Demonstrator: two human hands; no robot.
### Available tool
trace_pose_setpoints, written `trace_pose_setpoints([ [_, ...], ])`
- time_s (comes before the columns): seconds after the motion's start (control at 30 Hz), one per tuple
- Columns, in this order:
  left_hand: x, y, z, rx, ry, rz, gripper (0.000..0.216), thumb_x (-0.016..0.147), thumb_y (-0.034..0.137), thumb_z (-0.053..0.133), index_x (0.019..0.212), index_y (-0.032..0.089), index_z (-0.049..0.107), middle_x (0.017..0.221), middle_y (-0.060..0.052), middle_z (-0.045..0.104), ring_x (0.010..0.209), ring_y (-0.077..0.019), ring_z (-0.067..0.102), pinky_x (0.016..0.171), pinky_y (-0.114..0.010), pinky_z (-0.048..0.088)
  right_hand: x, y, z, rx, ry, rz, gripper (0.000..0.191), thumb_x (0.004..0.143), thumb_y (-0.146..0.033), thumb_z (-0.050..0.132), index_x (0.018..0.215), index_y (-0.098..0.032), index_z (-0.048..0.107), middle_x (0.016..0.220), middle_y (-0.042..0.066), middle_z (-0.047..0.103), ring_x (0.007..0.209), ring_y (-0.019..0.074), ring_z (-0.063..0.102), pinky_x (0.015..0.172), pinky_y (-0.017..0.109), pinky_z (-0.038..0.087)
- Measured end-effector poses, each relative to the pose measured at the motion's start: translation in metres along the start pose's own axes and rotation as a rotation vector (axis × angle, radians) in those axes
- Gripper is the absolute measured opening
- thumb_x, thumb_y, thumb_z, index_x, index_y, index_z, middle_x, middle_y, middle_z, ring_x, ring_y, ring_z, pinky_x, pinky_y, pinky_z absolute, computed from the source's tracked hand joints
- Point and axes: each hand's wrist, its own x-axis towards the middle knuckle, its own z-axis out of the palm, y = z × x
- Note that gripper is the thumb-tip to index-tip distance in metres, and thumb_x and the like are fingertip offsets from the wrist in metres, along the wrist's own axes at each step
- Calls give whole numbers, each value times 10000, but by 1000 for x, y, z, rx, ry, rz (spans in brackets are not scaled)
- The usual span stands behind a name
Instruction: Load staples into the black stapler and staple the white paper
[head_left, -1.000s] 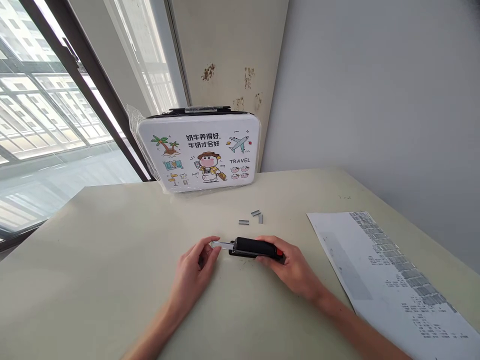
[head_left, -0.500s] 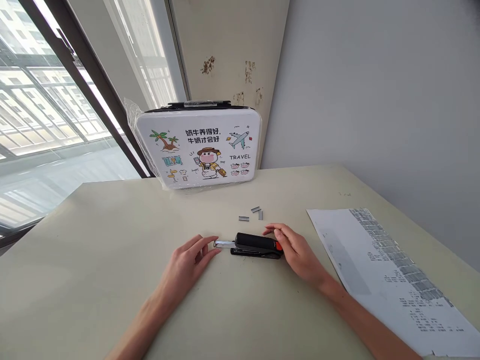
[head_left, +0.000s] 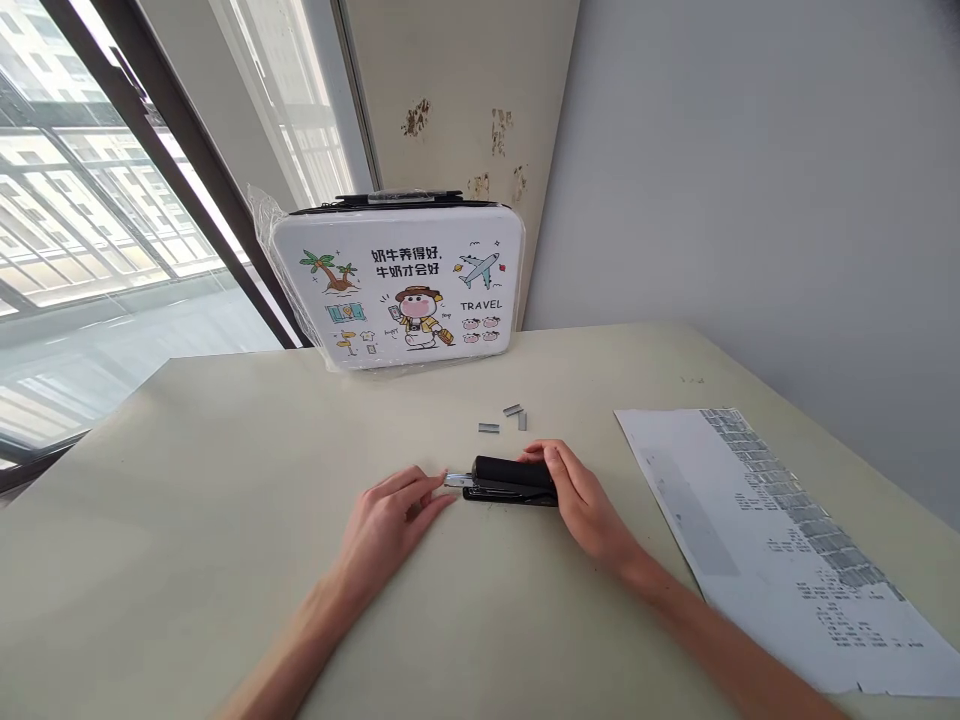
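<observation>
A black stapler (head_left: 504, 478) lies flat on the pale table (head_left: 225, 480), its metal staple tray (head_left: 454, 480) sticking out a short way to the left. My right hand (head_left: 574, 495) is wrapped round the stapler's right end, covering its red rear part. My left hand (head_left: 390, 520) rests on the table with loosely extended fingers, their tips touching the end of the metal tray. Three short strips of staples (head_left: 505, 419) lie just behind the stapler.
A white illustrated case (head_left: 397, 285) in plastic wrap stands upright at the table's far edge by the window. A printed paper sheet (head_left: 772, 540) lies at the right. The grey wall runs along the right side.
The metal tray has gone further into the stapler, pushed by my left fingertips. My right hand has closed round the stapler's rear end, hiding the red part.
</observation>
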Motion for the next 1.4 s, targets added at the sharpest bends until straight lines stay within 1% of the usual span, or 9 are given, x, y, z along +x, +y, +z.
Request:
trace_pose_setpoints([
  [0.23,-4,29,13,57,-91,-26,380,1055,472,481,1024,254,791,830,-19,665,599,-137,557,589,-269,411,-7,-15,5,85,-60,11,521,1076,-631,255,1215,-301,633,1346,47,655,1291,258,584,1079,426,485],
  [0.33,-2,26,4,-44,-87,-90,311,956,471,612,1131,270,772,766,13,597,572,-125,503,597,-262,419,-6,-12,0,41,-141,-69,407,1045,-602,431,1254,-298,601,1329,62,650,1225,254,621,1006,401,535],
  [0.47,3,19,-11,-463,-7,-341,262,884,406,648,1045,214,727,647,56,408,550,-118,387,546,-243,371,0,-6,1,-112,-212,-249,315,994,-484,608,1233,-279,617,1262,76,653,1148,259,633,982,411,540],
  [0.63,5,28,-4,-1305,16,-620,252,912,427,671,913,175,668,688,51,397,540,-93,331,476,-214,345,25,-7,28,-304,-31,-382,231,1008,-405,601,1200,-285,650,1185,86,658,1161,295,602,1042,486,502],
  [0.83,4,38,7,-1755,8,-779,319,979,387,616,1018,101,752,986,-124,692,906,-198,664,843,-299,559,32,-34,46,-409,120,-628,234,1042,-313,534,1236,-237,641,1260,120,617,1183,267,592,1049,462,497],
  [0.97,2,36,5,-1781,-68,-766,457,1017,468,535,1143,88,754,1253,-197,702,1139,-301,674,970,-380,547,6,-42,44,-566,-67,-837,200,1000,-326,625,1169,-231,671,1368,138,599,1344,311,509,1115,507,467],
  [1.13,-1,40,7,-1772,-132,-717,507,1026,490,527,1213,74,748,1364,-209,671,1270,-315,627,1076,-398,505,-11,-41,45,-668,-58,-809,137,1024,-227,580,1066,-214,709,1417,154,588,1426,331,452,1140,550,465],
  [1.27,-1,41,9,-1749,-168,-726,464,1023,484,563,1177,94,761,1334,-184,695,1265,-325,641,1131,-445,481,-17,-40,8,-608,34,-761,151,1041,-271,573,1115,-268,705,1388,105,623,1400,303,492,1132,538,473],
  [1.4,2,39,8,-1722,-142,-822,376,1020,426,580,1082,114,779,1229,-160,736,1196,-307,684,1065,-431,539,-18,-8,-91,-713,319,-525,197,1043,-404,551,1076,-310,721,1369,66,626,1323,303,549,1107,525,462],
])
